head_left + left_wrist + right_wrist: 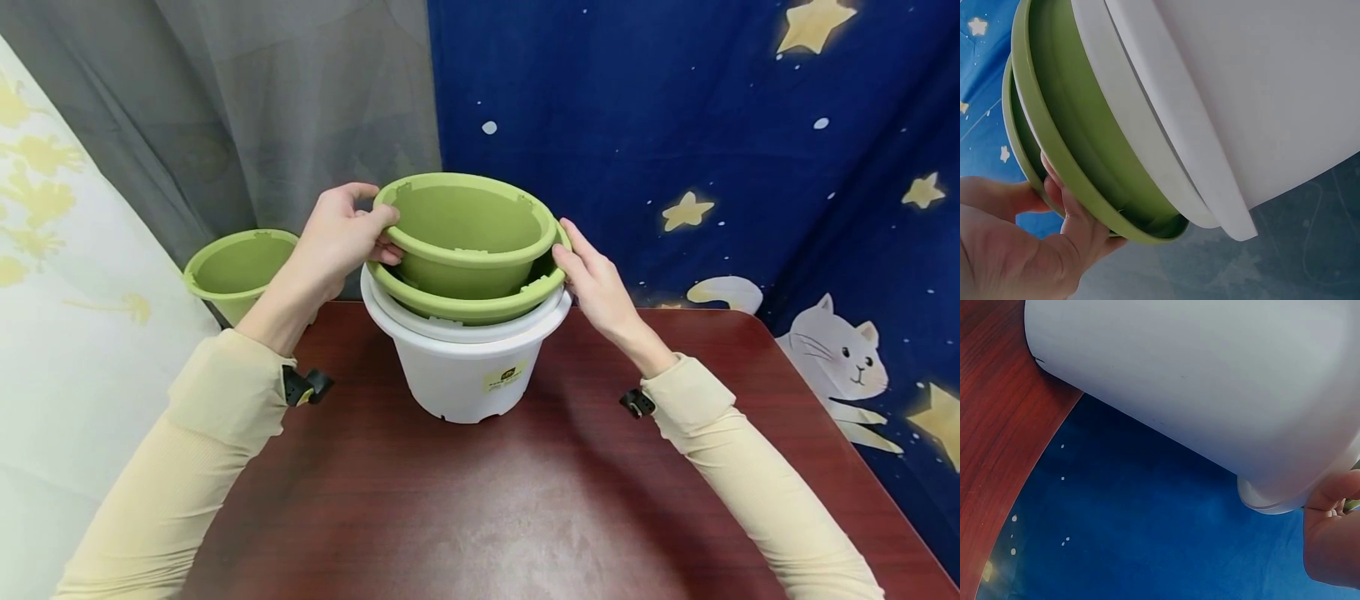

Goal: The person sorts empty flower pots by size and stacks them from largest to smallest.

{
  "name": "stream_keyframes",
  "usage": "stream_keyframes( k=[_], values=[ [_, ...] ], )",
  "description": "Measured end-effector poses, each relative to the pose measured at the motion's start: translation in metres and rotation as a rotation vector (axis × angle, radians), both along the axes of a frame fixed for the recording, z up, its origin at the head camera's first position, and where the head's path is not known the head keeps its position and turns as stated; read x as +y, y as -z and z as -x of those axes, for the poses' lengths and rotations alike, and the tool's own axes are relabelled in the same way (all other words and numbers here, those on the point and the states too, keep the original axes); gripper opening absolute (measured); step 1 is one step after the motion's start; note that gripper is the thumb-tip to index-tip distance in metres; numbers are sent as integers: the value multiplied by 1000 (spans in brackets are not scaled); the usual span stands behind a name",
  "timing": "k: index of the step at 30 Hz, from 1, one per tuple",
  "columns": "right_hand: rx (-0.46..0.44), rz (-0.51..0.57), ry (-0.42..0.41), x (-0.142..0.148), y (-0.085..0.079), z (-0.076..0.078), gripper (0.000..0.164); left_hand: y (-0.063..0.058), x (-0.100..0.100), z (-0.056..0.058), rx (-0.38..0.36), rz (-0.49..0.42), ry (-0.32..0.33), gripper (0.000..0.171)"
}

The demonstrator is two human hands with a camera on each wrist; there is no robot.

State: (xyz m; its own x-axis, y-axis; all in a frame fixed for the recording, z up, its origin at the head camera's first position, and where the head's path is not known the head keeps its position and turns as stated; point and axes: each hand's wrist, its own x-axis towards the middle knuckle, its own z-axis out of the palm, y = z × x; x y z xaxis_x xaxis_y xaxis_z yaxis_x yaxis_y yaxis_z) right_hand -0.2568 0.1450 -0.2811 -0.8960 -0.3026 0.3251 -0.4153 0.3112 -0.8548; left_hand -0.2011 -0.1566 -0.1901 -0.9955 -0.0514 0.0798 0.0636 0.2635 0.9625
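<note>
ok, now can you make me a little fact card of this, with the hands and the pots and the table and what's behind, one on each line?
Left grip: pinches the rim of the upper green pot
Right grip: holds the rim of the lower green pot, at its right side
Underneath: white pots, two rims showing
Label: yellow label on the white wall
Other pot: another green pot, off to the left
Table: dark red-brown
Behind: grey curtain; blue curtain with stars and a cat

Curtained room: starry blue curtain (570,108), reddish table (465,517)
</note>
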Motion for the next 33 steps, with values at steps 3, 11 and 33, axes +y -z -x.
stream_keyframes(
  k=[3, 11, 33],
  values=[
    [-7, 5, -5, -1, 0, 0, 59, -1, 0, 0, -6, 24, 5, 50],
    [-7, 4, 3, -1, 1, -1, 60, -2, 0, 0, -18, 97, 28, 48],
    [-57, 70, -7, -1, 2, -2, 60, -12, -1, 2, 28, 622, 89, 31]
  ],
)
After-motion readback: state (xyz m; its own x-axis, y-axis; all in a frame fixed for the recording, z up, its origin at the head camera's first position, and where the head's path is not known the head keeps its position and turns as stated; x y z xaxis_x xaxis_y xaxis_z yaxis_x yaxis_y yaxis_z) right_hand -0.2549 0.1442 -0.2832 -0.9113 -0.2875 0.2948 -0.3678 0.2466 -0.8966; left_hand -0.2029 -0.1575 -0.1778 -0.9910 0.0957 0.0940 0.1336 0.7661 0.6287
